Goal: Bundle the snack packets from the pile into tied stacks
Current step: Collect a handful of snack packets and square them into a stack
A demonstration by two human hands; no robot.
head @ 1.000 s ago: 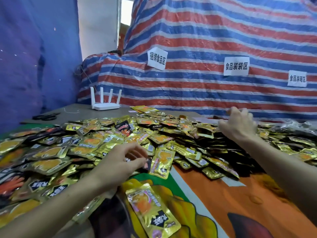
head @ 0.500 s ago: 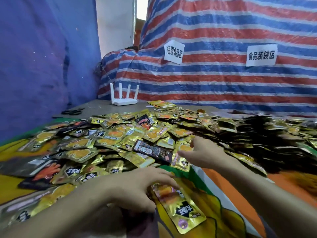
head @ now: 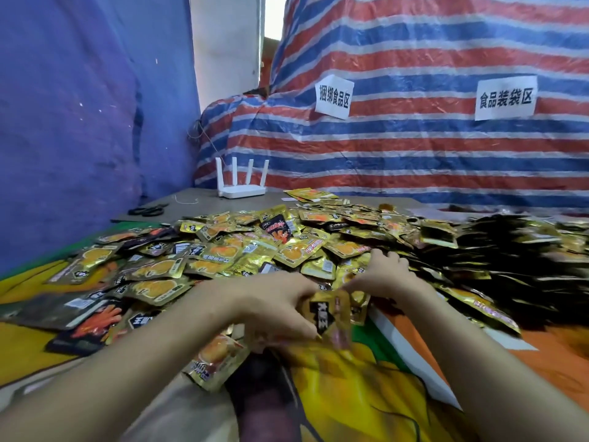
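Right at the near edge of the pile (head: 287,250) of snack packets, a gold packet (head: 331,317) with a black label stands almost upright and blurred in the left hand (head: 271,307), whose fingers and thumb curl round its left side. The right hand (head: 387,275) is close beside it, so the two hands nearly meet. Its thumb stretches to the packet's top edge and its fingers lie bent on the pile's front margin; whether it actually grips anything cannot be told. A second packet (head: 216,358), also gold, lies flat nearer than the pile, partly under the left forearm.

The pile spreads wide on a printed table cover (head: 366,393) of orange, yellow and green. Its left and middle are mostly gold packets, its right part dark packets (head: 510,260). Behind the pile's left end, black scissors (head: 148,210) lie on bare tabletop, and a white router (head: 241,186) with four antennas stands behind the pile's middle. Beyond the pile hangs a red, white and blue striped tarp (head: 430,154) carrying two paper signs (head: 334,96), and left of the pile hangs a blue sheet (head: 79,122).
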